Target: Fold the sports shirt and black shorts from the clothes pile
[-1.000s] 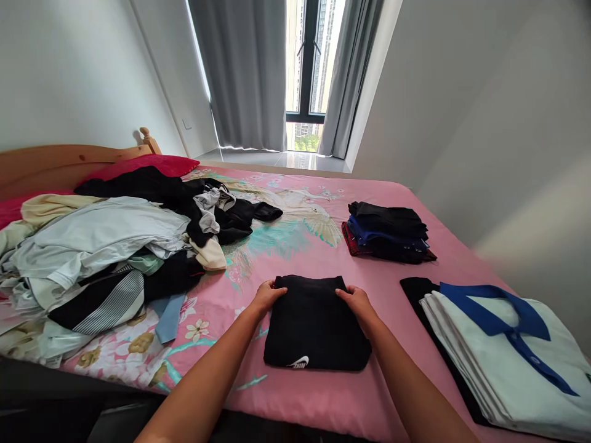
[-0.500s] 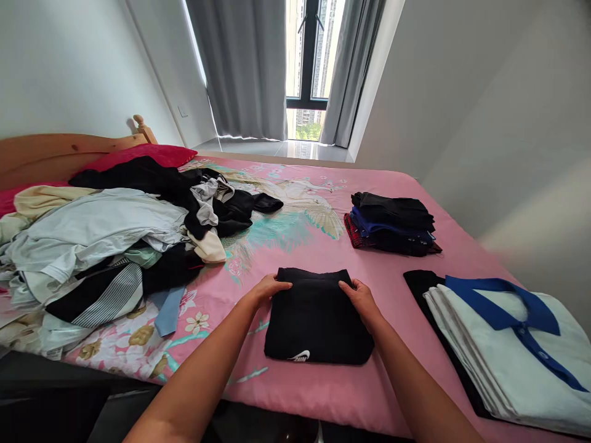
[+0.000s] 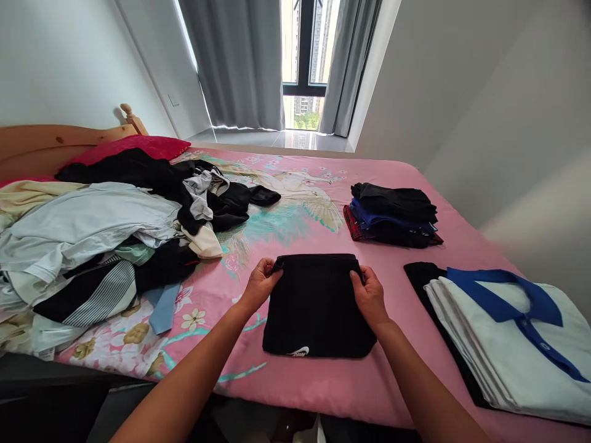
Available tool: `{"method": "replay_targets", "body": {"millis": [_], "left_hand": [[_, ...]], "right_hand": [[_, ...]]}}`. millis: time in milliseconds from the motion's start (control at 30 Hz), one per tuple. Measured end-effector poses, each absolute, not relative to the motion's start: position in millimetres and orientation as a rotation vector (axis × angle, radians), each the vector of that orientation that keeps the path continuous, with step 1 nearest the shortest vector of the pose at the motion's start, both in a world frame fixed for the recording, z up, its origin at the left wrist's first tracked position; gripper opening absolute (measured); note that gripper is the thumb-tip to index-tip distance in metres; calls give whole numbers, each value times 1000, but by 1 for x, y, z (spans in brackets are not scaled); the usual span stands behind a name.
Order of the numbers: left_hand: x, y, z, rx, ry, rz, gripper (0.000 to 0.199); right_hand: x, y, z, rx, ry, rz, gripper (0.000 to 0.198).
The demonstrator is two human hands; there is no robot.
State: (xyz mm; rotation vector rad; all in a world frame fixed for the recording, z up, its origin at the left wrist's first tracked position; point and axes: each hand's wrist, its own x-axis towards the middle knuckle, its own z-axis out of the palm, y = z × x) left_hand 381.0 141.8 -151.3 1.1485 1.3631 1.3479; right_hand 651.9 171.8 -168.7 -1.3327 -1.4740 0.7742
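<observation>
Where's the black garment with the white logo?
The black garment is on the pink bedding, low centre in the head view, held between the left hand and right hand.

I have a folded black Nike garment (image 3: 321, 307) at the lower centre of the frame, a neat, nearly square panel slightly wider toward its bottom edge. I hold it by both upper corners; its white swoosh logo (image 3: 301, 351) sits upside down, bottom left.
</observation>
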Motion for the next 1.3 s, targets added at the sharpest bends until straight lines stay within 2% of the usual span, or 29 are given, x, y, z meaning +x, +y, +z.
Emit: {"method": "replay_targets", "body": {"millis": [100, 233, 367, 600, 700, 900, 1033, 1167, 1300], "left_hand": [[380, 167, -156, 1102, 1508, 1309, 26], [378, 182, -179, 985, 1636, 1217, 29], [373, 167, -190, 914, 1615, 1127, 46], [371, 91, -172, 963, 1625, 938, 74], [377, 55, -174, 1233, 1718, 878, 71], [392, 27, -186, 1660, 2032, 840, 46], [402, 16, -178, 2162, 1919, 901, 48], [408, 5, -181, 2509, 1657, 564, 62], [399, -2, -197, 2414, 1743, 430, 68]], "right_hand": [[649, 199, -174, -1481, -1488, 769, 39], [650, 215, -191, -1651, -1437, 964, 37], [667, 197, -196, -1655, -1433, 1162, 39], [694, 164, -192, -1608, -1491, 1420, 44], [697, 150, -201, -1724, -1577, 1192, 50], [700, 110, -202, -1910, -1776, 602, 41], [674, 72, -179, -1529, -1818, 237, 39], [644, 41, -178, -1186, -2284, 206, 52], [655, 31, -210, -1406, -2418, 317, 60]]}}
